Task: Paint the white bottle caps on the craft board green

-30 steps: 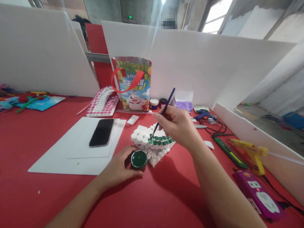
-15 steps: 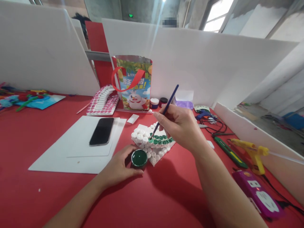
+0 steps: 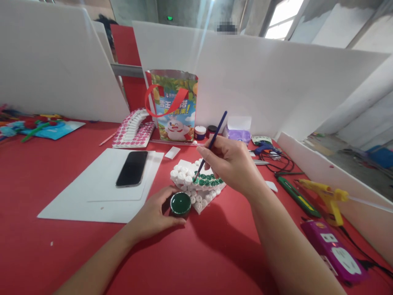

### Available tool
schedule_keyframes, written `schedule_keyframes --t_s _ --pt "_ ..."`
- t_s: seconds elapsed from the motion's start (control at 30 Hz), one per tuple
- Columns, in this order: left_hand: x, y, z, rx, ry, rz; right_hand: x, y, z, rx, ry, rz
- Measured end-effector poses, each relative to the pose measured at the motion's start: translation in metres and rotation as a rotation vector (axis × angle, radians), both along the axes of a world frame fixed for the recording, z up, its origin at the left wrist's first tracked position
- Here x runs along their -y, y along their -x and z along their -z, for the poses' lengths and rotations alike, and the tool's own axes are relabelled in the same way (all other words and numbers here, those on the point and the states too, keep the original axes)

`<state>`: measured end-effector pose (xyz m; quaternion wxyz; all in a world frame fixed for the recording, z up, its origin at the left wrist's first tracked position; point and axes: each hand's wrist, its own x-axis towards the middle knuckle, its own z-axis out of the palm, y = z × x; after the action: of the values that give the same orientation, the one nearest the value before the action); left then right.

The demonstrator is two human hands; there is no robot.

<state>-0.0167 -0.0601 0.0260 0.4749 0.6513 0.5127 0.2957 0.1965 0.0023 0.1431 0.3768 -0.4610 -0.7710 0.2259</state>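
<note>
My right hand (image 3: 231, 162) pinches a blue-handled paintbrush (image 3: 217, 130), its tip touching a green-edged roll on a white craft piece (image 3: 181, 176). Many small white rolls cover this piece; rows of them on the right side are painted green, while those on the left are white. My right hand hides part of its right end. Just in front of it, my left hand (image 3: 161, 211) curls its thumb and fingers around a small open jar of dark green paint (image 3: 180, 203).
Left of the hands, a black phone (image 3: 132, 169) lies on white boards (image 3: 76, 196). Behind stand a printed bag (image 3: 176, 110), a pink-and-white roll piece (image 3: 133, 131) and closed paint jars (image 3: 200, 132). At right are a green cutter (image 3: 297, 196), a yellow glue gun (image 3: 328, 198) and a purple power strip (image 3: 334, 252).
The brush has tilted slightly more upright, its top end shifting a little left, and its tip sits slightly left of before. My left hand still holds the paint jar in place.
</note>
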Motion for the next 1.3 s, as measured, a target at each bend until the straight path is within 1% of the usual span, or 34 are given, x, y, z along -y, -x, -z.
schedule_keyframes --t_s 0.2,0.47,0.7,0.97,1.1,1.3 --pt "0.000 -0.002 -0.003 0.007 0.007 0.008 -0.001 0.000 -0.001 -0.009 0.002 -0.005" --pt "0.000 0.000 0.000 -0.012 -0.003 -0.001 0.000 -0.003 -0.002 0.001 0.006 -0.011" --pt "0.000 0.000 -0.002 -0.026 -0.015 -0.015 -0.002 -0.005 -0.003 0.016 0.027 -0.021" --pt "-0.001 0.000 0.001 -0.006 0.008 -0.014 -0.006 -0.009 -0.001 0.005 0.024 -0.003" --pt "-0.001 0.000 0.002 -0.006 0.010 0.002 -0.009 -0.009 0.000 -0.047 0.006 0.005" --pt "0.000 0.001 0.002 -0.016 0.000 -0.008 -0.010 -0.010 0.000 -0.020 0.019 0.019"
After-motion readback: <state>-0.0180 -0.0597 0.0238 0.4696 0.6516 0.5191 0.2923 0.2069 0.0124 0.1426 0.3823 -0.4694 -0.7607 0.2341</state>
